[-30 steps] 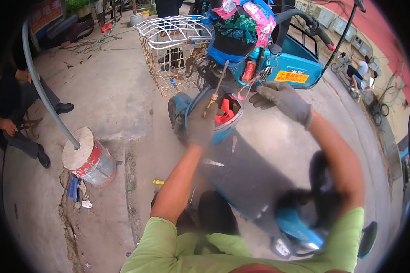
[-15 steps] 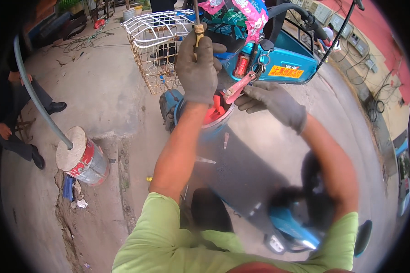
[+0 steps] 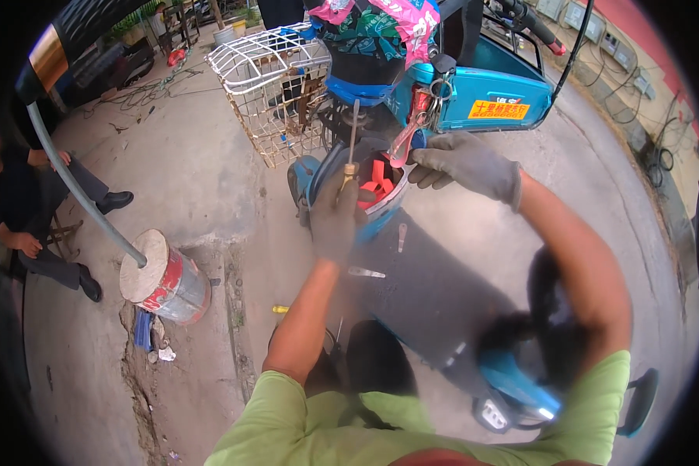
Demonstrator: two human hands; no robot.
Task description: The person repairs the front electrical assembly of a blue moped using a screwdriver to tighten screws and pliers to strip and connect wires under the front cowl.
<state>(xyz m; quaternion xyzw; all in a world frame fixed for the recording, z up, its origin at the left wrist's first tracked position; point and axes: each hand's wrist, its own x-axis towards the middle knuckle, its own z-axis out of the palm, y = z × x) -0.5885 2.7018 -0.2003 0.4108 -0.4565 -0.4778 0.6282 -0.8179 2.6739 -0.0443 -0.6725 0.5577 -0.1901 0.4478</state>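
Note:
My left hand (image 3: 335, 221), in a grey glove, is closed round the amber handle of a screwdriver (image 3: 353, 140). Its thin shaft points away from me, toward the dark blue-edged plastic of a blue scooter's front end (image 3: 357, 89). Beside that hand is a rounded opening with red pieces (image 3: 377, 182) inside. Gloved as well, my right hand (image 3: 470, 167) is at the right rim of this opening, fingers bent together. Its fingertips are next to the lower end of a pink strap (image 3: 404, 144), which hangs from a key ring (image 3: 440, 87). Whether they grip anything is hidden.
Pale flat pieces (image 3: 366, 272) lie on the scooter's dark footboard (image 3: 419, 291). A rusty white wire basket (image 3: 268, 74) stands at the far left. Left of me is a paint bucket (image 3: 182, 291) with a curved pipe. A blue cargo bed (image 3: 489, 81) is behind; a person (image 3: 23, 194) sits left.
My left hand has come down and nearer with the screwdriver, beside the opening. The right hand stays near the strap's end. The whole view has shifted slightly.

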